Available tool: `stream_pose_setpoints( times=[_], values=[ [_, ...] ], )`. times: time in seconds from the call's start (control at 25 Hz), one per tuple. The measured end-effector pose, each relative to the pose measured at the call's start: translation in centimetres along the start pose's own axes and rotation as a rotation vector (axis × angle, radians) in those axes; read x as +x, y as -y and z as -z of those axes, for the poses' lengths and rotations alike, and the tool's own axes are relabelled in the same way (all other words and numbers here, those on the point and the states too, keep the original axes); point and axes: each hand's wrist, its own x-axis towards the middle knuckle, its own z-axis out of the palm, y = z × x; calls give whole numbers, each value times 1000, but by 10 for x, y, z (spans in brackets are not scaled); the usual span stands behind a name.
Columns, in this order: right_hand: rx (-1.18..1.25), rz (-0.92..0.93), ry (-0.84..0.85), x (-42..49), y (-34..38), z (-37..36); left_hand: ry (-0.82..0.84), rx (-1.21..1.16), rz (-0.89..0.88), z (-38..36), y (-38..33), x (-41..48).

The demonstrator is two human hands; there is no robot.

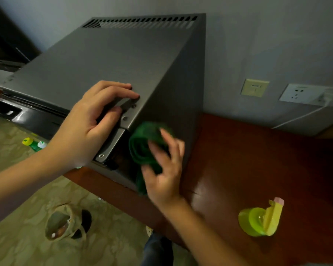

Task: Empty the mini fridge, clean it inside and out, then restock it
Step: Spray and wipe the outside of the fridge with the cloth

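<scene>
1. The left hand (85, 131) grips the top front right corner of the mini fridge (104, 60). Its fingers are bent over the metal hinge plate (128, 110) and the thumb is pressed in beneath them.
2. The right hand (165, 169) holds a bunched green cloth (140, 144) against the front edge of the fridge's right side, just below that corner. The fingers are spread over the cloth with the thumb at its lower fold. This hand is motion-blurred.
3. The grey fridge stands on a reddish-brown wooden table (248, 160), close to the wall, with a row of vent slots (142, 22) along its top rear edge.
4. Its dark glossy door (33, 120) runs to the left from the hinge. Whether it is fully closed cannot be told.
5. On the table to the right, well apart from the fridge, lies a yellow-green plastic piece (252, 221) with a yellow sponge (273, 215) leaning in it.
6. On the wall to the right are a beige switch plate (255, 87) and a white socket (304, 94), with a white cable (296, 118) running down from the socket.
7. On the patterned floor (17, 237) a green bottle (34, 144) with a yellow cap lies below the door, and an open beige bag (65, 221) sits nearer the person.
</scene>
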Motion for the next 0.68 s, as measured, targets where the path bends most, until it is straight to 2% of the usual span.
stream_pose_setpoints(
  times=[0.08,0.12,0.2,0.28,0.4,0.48,0.56,0.6,0.68],
  values=[
    [-73,88,-84,58,-22,6,6,5,4,0,0,0],
    [-87,24,-122,87,-47,10,8,4,11,1,0,0],
    [-54,-272,-188,128,-112,19,8,6,16,1,1,0],
    [-11,-568,-179,139,-179,26,6,8,11,1,1,1],
    [7,-919,-147,90,-234,27,3,25,15,-1,-1,1],
    [29,-1133,-142,22,-221,24,2,46,1,-1,-1,3],
    [10,-1257,-50,-47,-172,20,5,64,1,-2,-1,4],
    [-19,-1220,9,-70,-140,17,1,71,3,-1,0,3],
    [3,-1028,12,-77,-91,12,-8,85,-2,-2,1,0]
  ],
)
